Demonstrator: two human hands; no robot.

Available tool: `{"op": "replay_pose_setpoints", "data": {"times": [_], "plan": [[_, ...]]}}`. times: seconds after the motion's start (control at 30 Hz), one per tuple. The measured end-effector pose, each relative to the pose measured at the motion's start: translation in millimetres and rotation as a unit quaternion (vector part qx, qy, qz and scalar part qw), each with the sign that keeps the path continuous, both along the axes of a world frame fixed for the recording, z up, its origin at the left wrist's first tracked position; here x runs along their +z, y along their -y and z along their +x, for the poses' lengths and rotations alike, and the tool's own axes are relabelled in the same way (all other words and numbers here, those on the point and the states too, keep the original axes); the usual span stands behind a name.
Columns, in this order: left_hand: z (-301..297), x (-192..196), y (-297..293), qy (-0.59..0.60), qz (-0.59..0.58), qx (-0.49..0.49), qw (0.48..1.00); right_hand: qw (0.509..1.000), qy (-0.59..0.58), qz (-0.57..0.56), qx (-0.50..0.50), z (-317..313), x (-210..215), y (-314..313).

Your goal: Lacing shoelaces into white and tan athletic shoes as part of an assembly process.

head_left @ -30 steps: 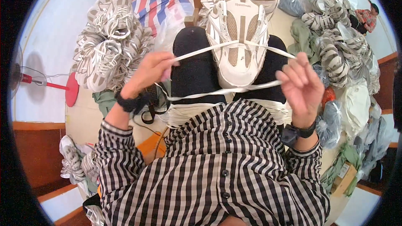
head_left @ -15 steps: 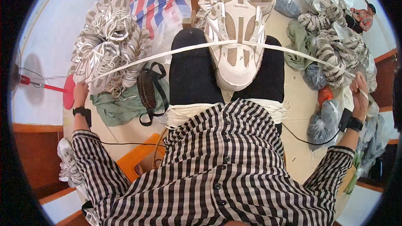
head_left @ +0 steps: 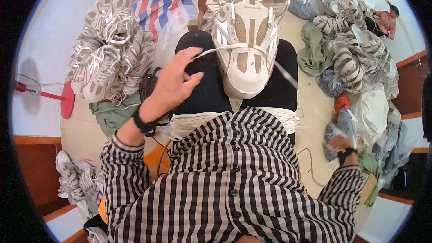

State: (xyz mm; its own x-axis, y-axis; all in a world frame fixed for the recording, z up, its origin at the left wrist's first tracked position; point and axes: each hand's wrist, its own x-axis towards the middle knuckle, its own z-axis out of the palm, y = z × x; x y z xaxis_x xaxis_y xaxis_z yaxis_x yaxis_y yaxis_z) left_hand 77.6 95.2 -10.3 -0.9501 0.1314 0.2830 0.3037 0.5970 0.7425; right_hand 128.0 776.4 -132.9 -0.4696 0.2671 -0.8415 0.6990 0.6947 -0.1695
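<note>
Lacing step in hand, judging by the lace run across the shoe.

Far left: a pile of grey-white shoes [head_left: 112,49] lay on the floor beside a striped sheet [head_left: 155,11]; a red stand [head_left: 63,99] sat at the left edge. More shoes [head_left: 72,180] lay near left by the person's elbow.

Left hand [head_left: 173,83] was raised over the left knee, fingers loosely curled, thumb and fingertips pinching the left end of the white lace [head_left: 234,47]. The lace ran taut from that hand rightward across the top of the shoe.

Centre: the white shoe [head_left: 245,45] rested upright on the person's lap, between the black-clad knees, toe toward the body. More of the same shoes stood just beyond it.

Right of the shoe the lace went on down and right, blurred, toward the right side.

Right hand [head_left: 344,144] was flung out low to the right near plastic bags [head_left: 346,117]; it looked closed, but whether it gripped the lace end I could not tell, too small and blurred.

Far right: another heap of shoes [head_left: 351,45] and cloth; a person [head_left: 387,18] sat far off.

Next move likely called for even tension on both ends, then feeding an end to the next eyelet pair without the shoe tipping off the lap.
</note>
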Motion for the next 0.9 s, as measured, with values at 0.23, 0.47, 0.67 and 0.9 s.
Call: {"op": "replay_pose_setpoints", "data": {"times": [0.23,0.47,0.67,0.9], "plan": [[-53.1,-6.9,-21.2,0.208,0.088,-0.048,0.973,0.935,-0.145,-0.322,-0.027,36.1,12.1,97.3],[-41.2,21.1,33.4,0.190,0.090,-0.040,0.977,0.689,-0.319,-0.615,-0.214,-40.5,72.9,173.6],[-15.2,22.9,69.3,0.296,0.157,-0.039,0.942,0.763,-0.258,-0.593,0.015,-46.8,119.2,261.2],[-7.4,22.7,66.4,0.217,0.106,-0.013,0.970,0.773,-0.535,-0.214,0.267,-73.2,149.1,344.2]]}}
